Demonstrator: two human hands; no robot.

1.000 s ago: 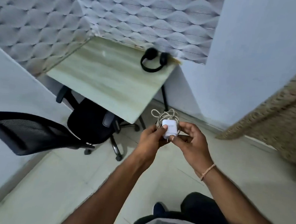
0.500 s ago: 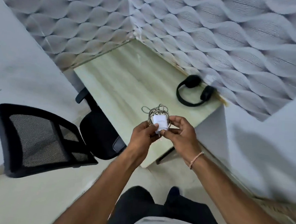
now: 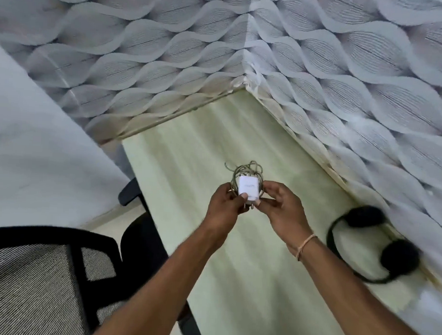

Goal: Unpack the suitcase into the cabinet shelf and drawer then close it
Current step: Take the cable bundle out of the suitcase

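The left hand (image 3: pixel 225 202) and the right hand (image 3: pixel 280 205) meet at the middle of the view and share one load: a small white charger (image 3: pixel 249 188) with its cable (image 3: pixel 245 170) wound into a loose bundle behind it. Each hand pinches the charger's block from its own side, thumb and fingertips curled onto it. Both hands are likely used because the coils are slack and would spill from a one-sided hold; a stray end already sticks out toward 11 o'clock.

The charger hangs in the air above the pale wood-grain tabletop (image 3: pixel 203 151), apart from it, roughly over its middle. From the hands, a pair of black headphones (image 3: pixel 374 242) lies flat on the tabletop at about 4 o'clock, close against the wall, which suggests the tabletop is serving as a place for unpacked items. A thin cord bracelet (image 3: pixel 305 244) circles the right wrist.

At 7 o'clock stands a black mesh office chair (image 3: pixel 42 281), its armrest (image 3: pixel 130 192) tucked near the tabletop's left edge. Wave-patterned wallpaper (image 3: pixel 169 62) covers the corner from 10 to 2 o'clock.

Neither suitcase nor cabinet shows here, so how much unpacking remains cannot be told. The step in hand looks like carrying the charger to where it will be set down.
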